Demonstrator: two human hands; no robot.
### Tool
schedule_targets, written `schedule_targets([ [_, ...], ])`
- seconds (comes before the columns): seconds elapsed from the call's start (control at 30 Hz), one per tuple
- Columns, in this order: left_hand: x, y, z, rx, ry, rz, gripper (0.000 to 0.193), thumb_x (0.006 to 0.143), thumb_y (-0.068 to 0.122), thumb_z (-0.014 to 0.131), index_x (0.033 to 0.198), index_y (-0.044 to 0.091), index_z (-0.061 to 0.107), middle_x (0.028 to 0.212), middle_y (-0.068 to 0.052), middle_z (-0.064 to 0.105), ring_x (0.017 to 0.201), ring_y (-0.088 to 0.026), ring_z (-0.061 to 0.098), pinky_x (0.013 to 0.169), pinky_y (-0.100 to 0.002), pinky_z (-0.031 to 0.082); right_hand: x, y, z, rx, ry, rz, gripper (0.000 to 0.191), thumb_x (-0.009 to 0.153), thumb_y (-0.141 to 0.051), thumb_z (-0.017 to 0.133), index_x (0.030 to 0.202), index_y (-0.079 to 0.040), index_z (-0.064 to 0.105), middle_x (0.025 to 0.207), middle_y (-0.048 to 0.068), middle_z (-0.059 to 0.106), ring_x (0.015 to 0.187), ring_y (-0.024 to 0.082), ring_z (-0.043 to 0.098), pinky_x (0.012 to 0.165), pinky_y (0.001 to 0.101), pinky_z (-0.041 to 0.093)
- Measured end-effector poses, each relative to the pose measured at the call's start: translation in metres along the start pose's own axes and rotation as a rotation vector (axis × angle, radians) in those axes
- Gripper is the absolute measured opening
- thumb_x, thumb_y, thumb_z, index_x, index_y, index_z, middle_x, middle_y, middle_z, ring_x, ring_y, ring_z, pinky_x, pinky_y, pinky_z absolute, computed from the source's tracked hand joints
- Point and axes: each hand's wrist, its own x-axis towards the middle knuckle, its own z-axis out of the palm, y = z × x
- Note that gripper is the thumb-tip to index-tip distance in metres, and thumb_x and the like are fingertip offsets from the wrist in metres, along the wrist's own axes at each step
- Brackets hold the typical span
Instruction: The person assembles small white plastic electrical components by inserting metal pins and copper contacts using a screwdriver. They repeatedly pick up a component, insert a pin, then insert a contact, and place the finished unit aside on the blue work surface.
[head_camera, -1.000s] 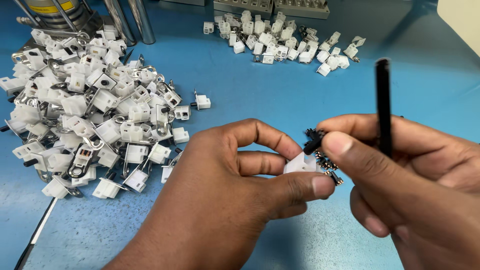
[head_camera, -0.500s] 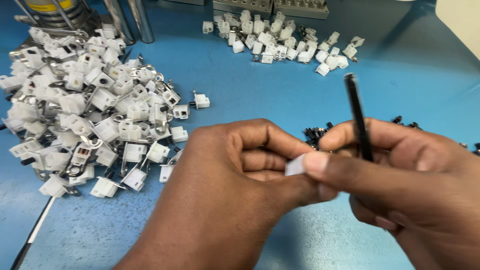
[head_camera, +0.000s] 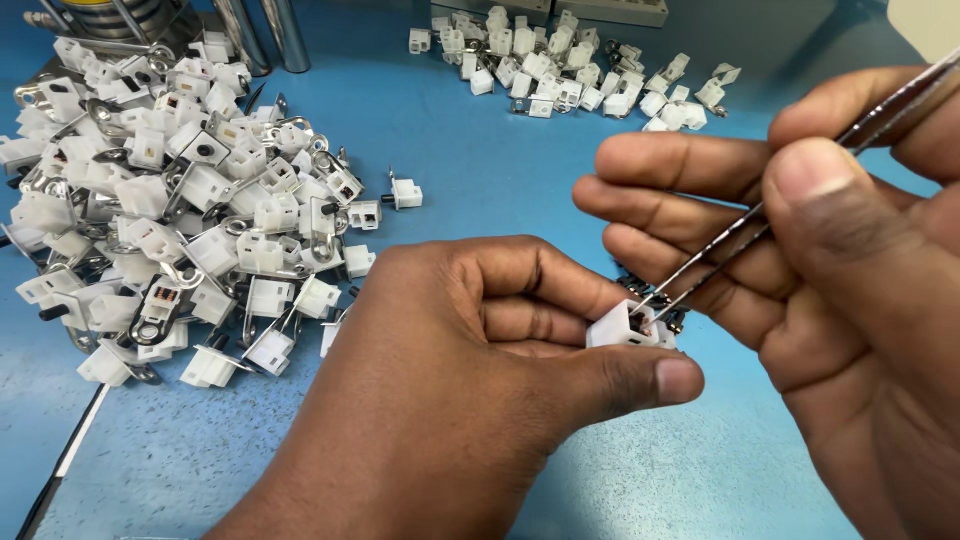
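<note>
Left hand (head_camera: 450, 400) grip pinches white connector housing (head_camera: 622, 326) at frame centre. Right hand (head_camera: 850, 300) at 3 o'clock clamps tweezers (head_camera: 760, 215), tips touching housing. Connector pile (head_camera: 170, 210) at 9 o'clock on blue tabletop (head_camera: 480, 170).

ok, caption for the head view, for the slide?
Left hand pinches a white connector while right hand puts tweezers to it, connector pile alongside.
</note>
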Motion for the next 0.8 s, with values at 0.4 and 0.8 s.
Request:
schedule_targets([
  [0.4,0.007,-0.009,-0.011,0.059,0.071,0.016,0.02,0.076,0.017,0.091,0.089,0.002,0.085,0.077,-0.008,0.084,0.067,-0.008,0.068,0.061,-0.026,0.058,-0.004,0.02,0.013,-0.04,0.096,0.082,0.024,0.102,-0.027,0.049,0.116,-0.007,0.042,0.117,0.017,0.071,0.113,0.028,0.076,0.092,0.045,0.061],
  [0.8,0.056,0.022,-0.258,1.405,0.58,0.315,0.026,0.105,0.025,0.067,0.119,0.003,0.073,0.077,-0.02,0.066,0.058,-0.023,0.064,0.05,-0.039,0.053,0.173,0.18,-0.07,-1.013,0.229,0.385,0.036,0.093,-0.031,0.082,0.115,-0.006,0.068,0.082,0.008,0.065,0.066,0.018,0.062,0.057,0.0372,0.05],
])
